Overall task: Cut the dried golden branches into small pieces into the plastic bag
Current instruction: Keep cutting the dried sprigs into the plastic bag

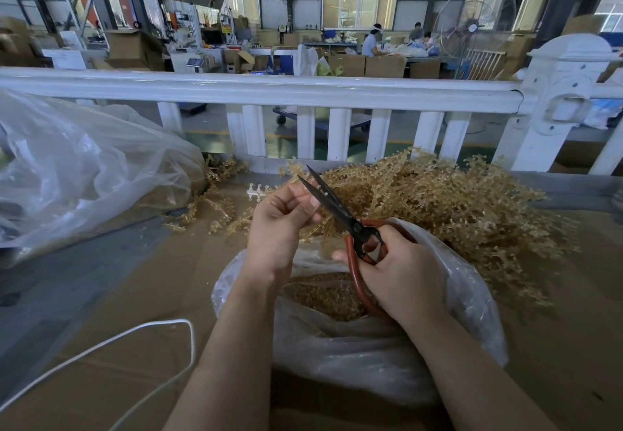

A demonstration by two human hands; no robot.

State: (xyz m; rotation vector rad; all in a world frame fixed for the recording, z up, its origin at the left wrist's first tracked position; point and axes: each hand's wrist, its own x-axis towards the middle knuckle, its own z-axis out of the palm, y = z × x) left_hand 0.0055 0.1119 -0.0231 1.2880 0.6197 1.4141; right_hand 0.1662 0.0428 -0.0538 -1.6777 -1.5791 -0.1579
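- Step in hand: cutting. My right hand (401, 272) has its grip closed through the red loops of the scissors (340, 215); the dark blades stand parted, tips pointing up and away from me.
- My left hand (279, 225) pinches a golden sprig (317, 228) just beside the blades, fingers curled round it — the stem itself is mostly hidden behind the hand.
- Both hands hang above the open mouth of the plastic bag (465, 296), which sits on the worktop (141, 296) and already holds a layer of small cut pieces (323, 296).
- Next move, as I judge it: feed the stem between the blades, squeeze, let the bit fall in.
- Uncut golden branches (455, 201) — a pale, beaded, tangled heap just behind the bag, right of centre; many remain.
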